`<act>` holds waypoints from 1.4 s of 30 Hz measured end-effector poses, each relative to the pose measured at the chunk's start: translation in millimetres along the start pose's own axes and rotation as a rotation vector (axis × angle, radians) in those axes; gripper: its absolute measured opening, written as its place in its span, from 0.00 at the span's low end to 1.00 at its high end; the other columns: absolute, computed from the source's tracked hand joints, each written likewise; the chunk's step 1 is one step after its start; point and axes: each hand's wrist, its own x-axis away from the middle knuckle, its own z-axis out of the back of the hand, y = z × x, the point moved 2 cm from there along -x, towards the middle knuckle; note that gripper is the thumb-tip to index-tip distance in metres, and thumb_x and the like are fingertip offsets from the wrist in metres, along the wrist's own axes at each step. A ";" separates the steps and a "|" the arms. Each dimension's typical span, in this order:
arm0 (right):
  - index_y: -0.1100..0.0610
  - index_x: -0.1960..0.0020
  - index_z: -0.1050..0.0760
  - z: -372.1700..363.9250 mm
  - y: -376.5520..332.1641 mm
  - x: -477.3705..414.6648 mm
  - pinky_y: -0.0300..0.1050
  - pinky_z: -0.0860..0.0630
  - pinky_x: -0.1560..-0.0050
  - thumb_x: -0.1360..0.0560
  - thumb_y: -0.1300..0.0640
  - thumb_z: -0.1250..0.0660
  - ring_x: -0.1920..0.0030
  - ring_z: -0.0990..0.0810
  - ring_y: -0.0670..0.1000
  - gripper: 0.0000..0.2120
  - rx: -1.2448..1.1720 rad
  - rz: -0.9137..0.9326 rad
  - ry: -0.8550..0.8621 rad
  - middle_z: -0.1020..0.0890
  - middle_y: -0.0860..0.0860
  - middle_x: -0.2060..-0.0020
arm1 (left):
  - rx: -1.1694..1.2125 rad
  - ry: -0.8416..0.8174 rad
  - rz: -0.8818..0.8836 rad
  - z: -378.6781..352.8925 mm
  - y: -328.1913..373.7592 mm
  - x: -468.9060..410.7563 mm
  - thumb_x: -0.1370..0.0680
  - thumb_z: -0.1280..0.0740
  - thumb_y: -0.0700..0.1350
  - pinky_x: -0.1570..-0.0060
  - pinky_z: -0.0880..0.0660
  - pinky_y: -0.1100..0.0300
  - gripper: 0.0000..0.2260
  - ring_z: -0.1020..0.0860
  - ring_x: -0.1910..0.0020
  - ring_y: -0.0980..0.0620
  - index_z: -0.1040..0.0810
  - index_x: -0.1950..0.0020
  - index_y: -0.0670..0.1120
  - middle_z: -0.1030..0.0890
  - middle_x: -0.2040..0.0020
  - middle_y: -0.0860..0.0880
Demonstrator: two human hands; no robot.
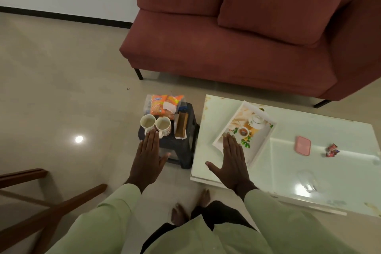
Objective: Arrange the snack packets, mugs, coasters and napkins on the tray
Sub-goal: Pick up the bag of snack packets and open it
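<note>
Nearest the camera, pale green sleeves lead out to two bare hands, both held flat with palms down and fingers straight, each grip spread wide and holding nothing. The left hand hovers above the near edge of a small dark stool; the right hand hovers over the near left part of the white glass bench.

Just past the left fingertips stand two mugs, upright, side by side and touching or nearly so, both looking empty. To the right of them on the stool lies a brown holder with white paper under it; whether these are the coasters and napkins cannot be told. Beyond the mugs lie the orange snack packets, overlapping.

Just beyond the right fingertips sits the white tray, set at an angle on the bench, its printed floor bare. Farther right lie a pink case and small red wrapped sweets. A red sofa stands behind.
</note>
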 end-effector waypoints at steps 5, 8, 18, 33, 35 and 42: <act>0.53 0.20 0.56 -2.9 -17.0 -39.2 0.52 0.53 0.23 0.29 0.27 0.43 0.20 0.52 0.52 0.48 -0.056 0.003 0.000 0.50 0.51 0.20 | 0.091 -0.001 0.017 4.7 -10.4 -22.9 0.24 0.48 0.64 0.28 0.40 0.50 0.36 0.42 0.23 0.45 0.46 0.23 0.44 0.40 0.22 0.44; 0.51 0.21 0.54 -6.9 -24.6 -67.6 0.50 0.53 0.24 0.29 0.25 0.45 0.21 0.47 0.53 0.48 -0.159 -0.066 -0.020 0.46 0.51 0.20 | 0.241 0.042 0.095 14.9 -17.7 -45.2 0.23 0.40 0.60 0.32 0.32 0.50 0.32 0.32 0.28 0.44 0.40 0.25 0.44 0.32 0.26 0.45; 0.51 0.22 0.44 -37.1 -78.3 -200.0 0.57 0.57 0.22 0.26 0.28 0.54 0.25 0.36 0.55 0.39 -0.668 -0.286 -0.207 0.29 0.53 0.28 | 1.363 -0.069 0.692 32.1 -104.7 -178.9 0.23 0.50 0.66 0.46 0.28 0.55 0.30 0.17 0.49 0.50 0.19 0.47 0.46 0.15 0.48 0.45; 0.56 0.51 0.20 -198.1 -84.2 -404.9 0.60 0.36 0.28 0.27 0.25 0.60 0.43 0.21 0.60 0.42 -0.530 -0.573 -0.399 0.18 0.58 0.49 | 1.075 -0.394 0.815 -132.7 -215.9 -357.2 0.23 0.35 0.56 0.65 0.38 0.60 0.12 0.34 0.65 0.53 0.28 0.60 0.49 0.31 0.62 0.50; 0.57 0.45 0.20 -212.1 -79.1 -409.4 0.60 0.32 0.31 0.25 0.27 0.55 0.43 0.21 0.60 0.40 -0.535 -0.595 -0.414 0.18 0.59 0.45 | 1.075 -0.376 0.799 -147.0 -218.3 -361.4 0.24 0.33 0.52 0.66 0.37 0.61 0.11 0.33 0.66 0.53 0.27 0.61 0.47 0.29 0.63 0.49; 0.58 0.41 0.20 -214.5 -89.9 -417.4 0.59 0.26 0.37 0.22 0.46 0.37 0.42 0.21 0.60 0.18 -0.602 -0.553 -0.267 0.18 0.57 0.43 | 1.008 -0.150 0.654 -140.4 -226.7 -371.6 0.26 0.32 0.36 0.43 0.24 0.42 0.09 0.20 0.50 0.36 0.20 0.46 0.34 0.19 0.52 0.37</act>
